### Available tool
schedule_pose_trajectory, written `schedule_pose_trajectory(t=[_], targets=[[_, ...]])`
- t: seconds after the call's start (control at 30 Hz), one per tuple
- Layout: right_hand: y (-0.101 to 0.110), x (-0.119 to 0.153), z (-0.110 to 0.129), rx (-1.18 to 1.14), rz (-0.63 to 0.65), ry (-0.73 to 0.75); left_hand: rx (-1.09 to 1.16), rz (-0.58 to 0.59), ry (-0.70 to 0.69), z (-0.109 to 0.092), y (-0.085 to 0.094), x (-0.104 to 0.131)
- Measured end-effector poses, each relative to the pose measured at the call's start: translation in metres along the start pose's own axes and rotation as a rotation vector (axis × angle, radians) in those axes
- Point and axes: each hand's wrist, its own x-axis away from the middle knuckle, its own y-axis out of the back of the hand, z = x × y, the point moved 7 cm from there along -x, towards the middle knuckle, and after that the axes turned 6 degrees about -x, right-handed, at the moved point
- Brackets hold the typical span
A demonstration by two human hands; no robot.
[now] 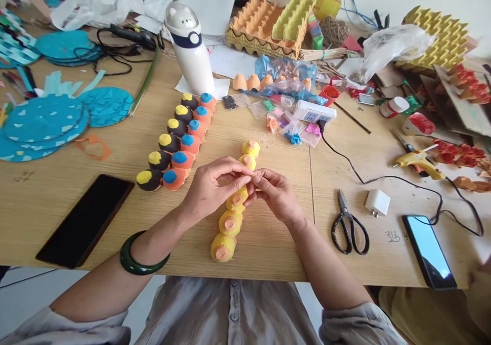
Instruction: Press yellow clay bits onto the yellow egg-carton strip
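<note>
A strip of yellow-covered egg-carton cups [230, 223] lies lengthwise on the table in front of me, each visible cup topped with an orange patch. Over its middle, my left hand [215, 184] pinches with thumb and forefinger. My right hand [274, 191] meets it there, its fingertips also pressed together. Whatever is between the fingers is too small or hidden to make out. Left of my hands stand two more strips, one of black cups with yellow tops [169, 142] and one of orange cups with blue tops [187, 143].
Scissors [348, 225], a white charger [377, 202] and a phone [429, 250] lie to the right, near a yellow glue gun [418, 162] with its cord. A dark tablet [86, 220] lies left. Behind stand a white bottle [192, 53], a power strip [315, 112] and egg trays [264, 25].
</note>
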Motion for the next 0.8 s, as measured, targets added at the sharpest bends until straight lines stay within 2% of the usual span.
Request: schedule_pose_trajectory(t=[0.13, 0.47, 0.6, 0.8], targets=[[0.0025, -0.001, 0.0007, -0.025, -0.029, 0.021, -0.053, 0.043, -0.016, 0.0015, -0.0005, 0.0013], [-0.0003, 0.0004, 0.0012, 0.009, -0.022, 0.003, -0.264, -0.031, -0.13, -0.0044, 0.0024, 0.0044], [-0.0002, 0.0, 0.0003, 0.016, -0.021, -0.001, -0.281, -0.036, -0.181, -0.0068, 0.0025, 0.0052], [-0.0014, 0.0018, 0.0017, 0.104, -0.029, -0.009, -0.288, -0.028, -0.167, -0.0011, 0.0033, 0.007]])
